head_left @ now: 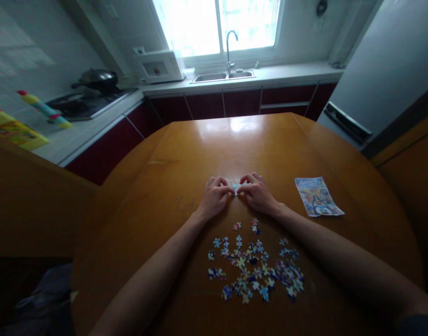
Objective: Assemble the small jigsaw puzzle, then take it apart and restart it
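Near the middle of the wooden table (185,154), a small cluster of pale blue jigsaw pieces (235,187) lies between my two hands. My left hand (217,195) pinches its left side, thumb and fingers bent in. On the right side, my right hand (257,190) grips it the same way, fingertips partly hiding it. Closer to me, a spread of many loose jigsaw pieces (242,262) lies between my forearms. To the right rests a creased picture sheet (318,197) with a blue cartoon print.
Beyond the table run a counter with a double sink (210,77), a tap (228,51) and a white microwave (159,66). At left stand a stove with a dark wok (100,80) and a yellow bottle (16,130). A fridge (378,65) stands at right.
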Motion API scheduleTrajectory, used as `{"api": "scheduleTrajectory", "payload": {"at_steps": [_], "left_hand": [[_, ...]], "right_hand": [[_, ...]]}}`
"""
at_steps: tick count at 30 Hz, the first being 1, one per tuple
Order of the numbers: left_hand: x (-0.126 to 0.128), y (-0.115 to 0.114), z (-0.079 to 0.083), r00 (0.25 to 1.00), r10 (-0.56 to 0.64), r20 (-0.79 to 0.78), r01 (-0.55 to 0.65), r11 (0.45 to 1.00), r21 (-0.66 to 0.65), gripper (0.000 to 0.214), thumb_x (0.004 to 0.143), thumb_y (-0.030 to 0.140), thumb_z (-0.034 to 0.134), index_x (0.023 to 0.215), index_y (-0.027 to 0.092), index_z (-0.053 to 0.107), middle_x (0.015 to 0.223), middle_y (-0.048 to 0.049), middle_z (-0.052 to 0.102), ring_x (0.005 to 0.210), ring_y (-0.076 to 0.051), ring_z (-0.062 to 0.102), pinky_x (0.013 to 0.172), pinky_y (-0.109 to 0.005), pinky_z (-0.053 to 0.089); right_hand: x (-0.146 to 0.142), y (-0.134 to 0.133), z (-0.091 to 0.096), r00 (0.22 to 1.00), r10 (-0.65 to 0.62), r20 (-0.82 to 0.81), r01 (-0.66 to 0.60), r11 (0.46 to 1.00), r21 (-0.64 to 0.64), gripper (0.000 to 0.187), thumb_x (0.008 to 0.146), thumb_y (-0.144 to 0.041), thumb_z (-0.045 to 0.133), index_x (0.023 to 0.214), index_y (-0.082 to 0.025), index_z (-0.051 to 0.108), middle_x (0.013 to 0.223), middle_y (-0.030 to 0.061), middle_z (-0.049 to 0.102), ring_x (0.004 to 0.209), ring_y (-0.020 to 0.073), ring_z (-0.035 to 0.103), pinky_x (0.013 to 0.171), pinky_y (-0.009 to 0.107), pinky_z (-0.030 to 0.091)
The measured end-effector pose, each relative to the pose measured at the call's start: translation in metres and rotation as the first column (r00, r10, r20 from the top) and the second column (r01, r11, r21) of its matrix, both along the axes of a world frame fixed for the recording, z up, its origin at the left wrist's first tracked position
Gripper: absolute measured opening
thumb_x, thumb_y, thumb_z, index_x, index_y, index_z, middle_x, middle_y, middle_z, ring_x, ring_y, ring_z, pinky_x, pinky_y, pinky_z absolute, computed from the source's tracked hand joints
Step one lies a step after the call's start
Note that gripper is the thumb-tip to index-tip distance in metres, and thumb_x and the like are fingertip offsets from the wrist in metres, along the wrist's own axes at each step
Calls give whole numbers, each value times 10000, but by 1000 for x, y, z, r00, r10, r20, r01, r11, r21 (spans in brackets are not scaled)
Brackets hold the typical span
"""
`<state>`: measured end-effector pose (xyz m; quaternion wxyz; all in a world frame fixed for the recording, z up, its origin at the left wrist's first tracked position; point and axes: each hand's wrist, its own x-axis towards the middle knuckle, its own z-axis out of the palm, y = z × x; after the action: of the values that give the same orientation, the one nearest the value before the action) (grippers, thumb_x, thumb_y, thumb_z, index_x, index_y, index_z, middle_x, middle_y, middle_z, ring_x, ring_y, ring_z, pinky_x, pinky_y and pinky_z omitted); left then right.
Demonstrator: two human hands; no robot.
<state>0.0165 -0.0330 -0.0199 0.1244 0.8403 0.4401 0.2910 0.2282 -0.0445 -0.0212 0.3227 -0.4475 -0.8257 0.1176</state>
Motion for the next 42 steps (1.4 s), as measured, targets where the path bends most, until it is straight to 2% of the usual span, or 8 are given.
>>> {"api": "scheduleTrajectory", "payload": {"at_steps": [3,7,10,28,34,38,40,42], "left_hand": [[0,0,0,1000,-13,10,13,1000,-1,291,872,67,581,862,278,782,956,-35,571,972,-208,490,918,-370,437],[0,0,1,999,-10,46,9,1000,8,334,846,13,544,957,243,759,967,-35,566,986,-204,492,933,-362,438],[0,1,-1,998,-30,50,29,999,19,341,839,2,550,934,249,765,975,-36,559,983,-206,485,926,-363,442],[0,1,-3,998,-66,15,66,998,5,350,859,-6,557,892,260,782,964,-43,556,962,-204,471,913,-356,459],[1,0,-4,998,-62,33,61,998,9,370,827,-35,563,892,259,778,954,-39,559,973,-204,479,917,-356,461],[1,1,-4,998,-25,53,24,1000,8,387,811,-51,545,947,242,758,942,-34,565,971,-201,490,927,-359,464],[1,1,-4,998,4,58,-4,1000,5,339,830,-23,559,940,235,749,937,-33,569,975,-204,494,931,-362,468],[1,2,-6,997,23,69,-23,1000,-2,265,853,26,592,922,231,744,932,-33,571,973,-208,494,920,-361,476]], "right_hand": [[0,1,-1,1000,-16,-23,16,1000,-7,238,887,-110,607,829,-271,772,1030,49,657,1033,235,508,916,393,356],[3,6,-4,962,-197,-188,197,980,-20,272,901,-86,535,817,-223,755,948,62,656,984,226,524,887,375,374],[5,7,-6,933,-262,-248,260,965,-42,295,896,-87,508,789,-222,748,931,61,650,966,228,521,876,378,378],[6,10,-10,913,-280,-295,273,960,-67,293,851,-90,497,753,-225,737,915,63,647,970,232,527,875,394,392],[7,8,-6,914,-273,-300,278,960,-26,283,863,-92,503,753,-223,728,897,62,644,955,235,538,865,398,406],[-1,-9,10,953,-137,-268,161,985,66,214,881,-121,550,882,-222,739,927,70,640,971,239,528,877,398,412],[-12,-25,20,979,26,-202,-11,997,73,189,891,-149,579,954,-234,735,963,62,641,979,231,525,891,390,410],[-26,-44,27,975,194,-110,-191,981,40,147,876,-168,620,938,-244,729,985,47,646,1012,230,515,915,385,395]]}}
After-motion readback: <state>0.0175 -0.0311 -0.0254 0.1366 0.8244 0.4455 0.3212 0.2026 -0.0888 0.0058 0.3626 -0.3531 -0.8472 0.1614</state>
